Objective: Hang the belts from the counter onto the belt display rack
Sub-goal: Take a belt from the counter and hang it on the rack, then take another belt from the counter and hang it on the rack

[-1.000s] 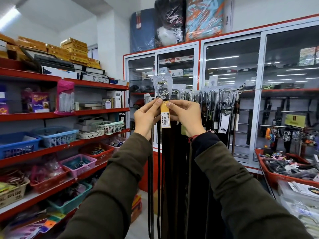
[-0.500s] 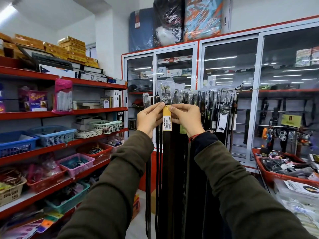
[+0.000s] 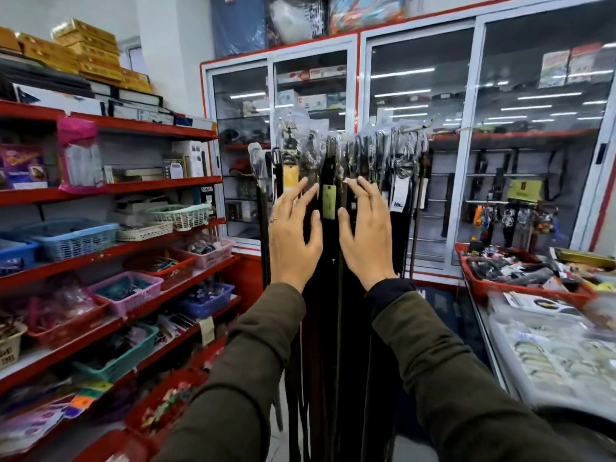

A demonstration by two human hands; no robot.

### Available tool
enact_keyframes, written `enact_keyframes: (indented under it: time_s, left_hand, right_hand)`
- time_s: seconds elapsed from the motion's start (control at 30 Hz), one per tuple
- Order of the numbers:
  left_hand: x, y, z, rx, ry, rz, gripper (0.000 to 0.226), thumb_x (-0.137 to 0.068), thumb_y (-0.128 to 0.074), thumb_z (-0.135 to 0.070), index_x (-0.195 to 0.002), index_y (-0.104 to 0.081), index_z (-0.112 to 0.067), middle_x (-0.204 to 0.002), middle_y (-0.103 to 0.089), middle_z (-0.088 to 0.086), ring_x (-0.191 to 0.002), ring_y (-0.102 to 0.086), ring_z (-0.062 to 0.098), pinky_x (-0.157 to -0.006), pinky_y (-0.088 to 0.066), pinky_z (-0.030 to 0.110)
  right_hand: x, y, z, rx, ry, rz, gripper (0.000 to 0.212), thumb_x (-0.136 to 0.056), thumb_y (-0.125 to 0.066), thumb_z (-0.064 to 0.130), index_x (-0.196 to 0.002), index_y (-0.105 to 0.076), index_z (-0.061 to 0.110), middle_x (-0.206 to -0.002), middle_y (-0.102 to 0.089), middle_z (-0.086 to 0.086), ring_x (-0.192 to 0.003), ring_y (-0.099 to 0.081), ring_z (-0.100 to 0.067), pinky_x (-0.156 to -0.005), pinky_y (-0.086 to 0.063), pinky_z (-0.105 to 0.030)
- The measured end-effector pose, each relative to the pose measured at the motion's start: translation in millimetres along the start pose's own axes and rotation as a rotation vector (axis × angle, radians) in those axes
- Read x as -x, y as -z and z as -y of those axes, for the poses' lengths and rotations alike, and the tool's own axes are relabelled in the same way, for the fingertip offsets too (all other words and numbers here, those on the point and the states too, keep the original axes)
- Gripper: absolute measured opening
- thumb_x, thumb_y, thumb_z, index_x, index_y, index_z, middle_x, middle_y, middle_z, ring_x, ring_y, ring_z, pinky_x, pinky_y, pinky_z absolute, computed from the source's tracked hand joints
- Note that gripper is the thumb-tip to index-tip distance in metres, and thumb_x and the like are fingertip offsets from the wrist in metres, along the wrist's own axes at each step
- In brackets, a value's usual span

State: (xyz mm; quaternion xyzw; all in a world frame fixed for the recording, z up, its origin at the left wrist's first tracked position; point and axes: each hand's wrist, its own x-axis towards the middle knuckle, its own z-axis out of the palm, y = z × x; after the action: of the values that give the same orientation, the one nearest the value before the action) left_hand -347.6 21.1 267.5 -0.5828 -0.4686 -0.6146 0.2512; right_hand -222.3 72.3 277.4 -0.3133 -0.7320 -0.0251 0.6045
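Dark leather belts hang in a dense row down the centre of the frame, their plastic-wrapped buckles gathered along a metal belt display rack that runs toward the right in front of glass cabinets. A yellow tag hangs on one belt just left of centre, and a pale green tag on the belt beside it.

Both hands are raised in front of the hanging belts, backs toward the camera, in olive-green sleeves. The left hand is at centre left with its fingers spread wide and pointing up, holding nothing; a thin ring shows on one finger. The right hand mirrors it at centre right, its fingers also spread and empty. The green-tagged belt hangs in the gap between the two hands. Whether the fingertips touch the belts behind them cannot be told.

At the left of the frame, red shelves carry plastic baskets in blue, pink, teal and white, with stacked yellow boxes at the upper left. At the lower right, a bench holds a red tray of mixed small goods and a display of bracelets, somewhat blurred.
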Motion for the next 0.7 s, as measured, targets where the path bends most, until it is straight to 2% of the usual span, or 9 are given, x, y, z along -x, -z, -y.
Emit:
enact_keyframes:
  time_s: [0.1, 0.2, 0.33, 0.47, 0.7]
  left_hand:
    - [24, -14, -9, -0.098, -0.054, 0.093, 0.047, -0.103, -0.050, -0.023, -0.150, -0.050, -0.021, -0.161, -0.042, 0.000, -0.154, -0.031, 0.022, -0.127, -0.024, 0.041]
    - [50, -29, -23, -0.102, -0.044, 0.169, 0.051, -0.104, -0.050, -0.026, -0.154, -0.043, -0.022, -0.166, -0.035, -0.001, -0.159, -0.021, 0.023, -0.131, -0.012, 0.041]
    - [94, -53, -45, -0.019, 0.002, 0.267, 0.053, -0.104, -0.050, -0.027, -0.156, -0.038, -0.023, -0.169, -0.028, -0.004, -0.161, -0.011, 0.020, -0.132, -0.003, 0.042]
    - [142, -78, -72, 0.062, 0.026, 0.385, 0.054, -0.105, -0.049, -0.027, -0.157, -0.036, -0.023, -0.170, -0.025, -0.004, -0.161, -0.008, 0.019, -0.132, -0.001, 0.044]
    - [224, -115, -137, 0.245, 0.010, 0.600, 0.054, -0.105, -0.048, -0.027, -0.157, -0.035, -0.021, -0.171, -0.023, 0.000, -0.162, -0.005, 0.020, -0.131, 0.001, 0.044]
  right_hand:
    - [24, 16, -16, 0.141, -0.038, 0.010, 0.050, -0.103, -0.044, 0.028, -0.152, -0.041, 0.019, -0.165, -0.032, -0.003, -0.158, -0.020, -0.027, -0.130, -0.011, -0.051]
    - [49, 36, -35, 0.250, -0.069, 0.034, 0.050, -0.104, -0.042, 0.031, -0.153, -0.039, 0.021, -0.168, -0.026, -0.003, -0.161, -0.011, -0.027, -0.130, -0.003, -0.053]
    - [87, 69, -59, 0.364, -0.119, 0.057, 0.051, -0.104, -0.045, 0.031, -0.153, -0.039, 0.020, -0.169, -0.024, -0.004, -0.161, -0.011, -0.030, -0.129, -0.004, -0.057]
    - [127, 107, -79, 0.505, -0.183, 0.101, 0.052, -0.102, -0.043, 0.032, -0.153, -0.040, 0.021, -0.170, -0.023, -0.005, -0.161, -0.009, -0.030, -0.127, -0.007, -0.060]
    - [209, 188, -113, 0.715, -0.377, 0.191, 0.052, -0.103, -0.041, 0.033, -0.153, -0.039, 0.020, -0.172, -0.018, -0.004, -0.161, -0.006, -0.030, -0.128, -0.002, -0.059]
